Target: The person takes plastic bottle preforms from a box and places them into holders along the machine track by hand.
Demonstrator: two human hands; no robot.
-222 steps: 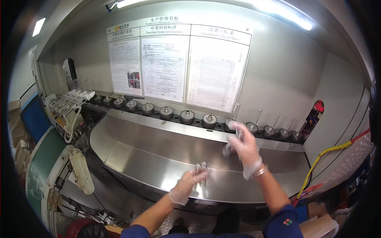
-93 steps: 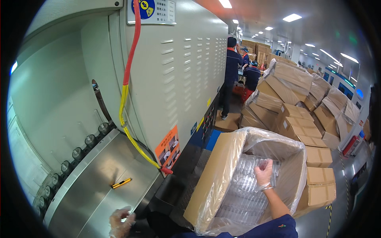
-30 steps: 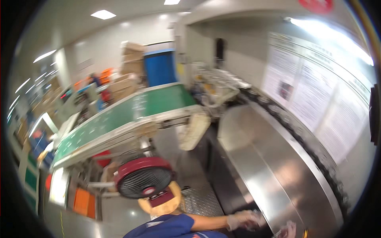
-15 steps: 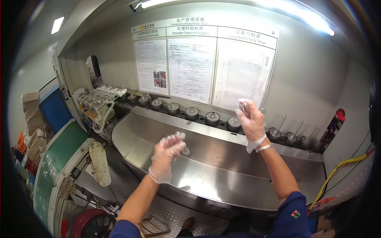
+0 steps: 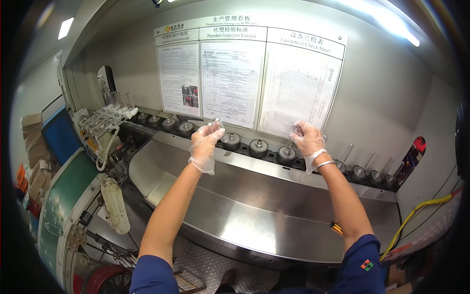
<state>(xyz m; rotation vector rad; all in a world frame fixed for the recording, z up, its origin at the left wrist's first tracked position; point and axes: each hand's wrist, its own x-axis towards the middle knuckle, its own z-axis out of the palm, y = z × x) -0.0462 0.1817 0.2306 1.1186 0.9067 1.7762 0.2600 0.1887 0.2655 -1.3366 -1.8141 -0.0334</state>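
Your left hand point(image 5: 205, 139) has risen level with your right hand point(image 5: 307, 138); each grips a clear tube upright, directly above the holders point(image 5: 258, 146) at frame centre.

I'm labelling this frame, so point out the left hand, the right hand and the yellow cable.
left hand point(image 5: 204, 139), head view, gloved back of hand.
right hand point(image 5: 307, 138), head view, gloved palm area.
yellow cable point(image 5: 416, 211), head view, mid-length of cable.

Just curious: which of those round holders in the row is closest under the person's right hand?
The round holder directly below the gloved right hand, with a clear tube standing on it; neighbours sit farther off.
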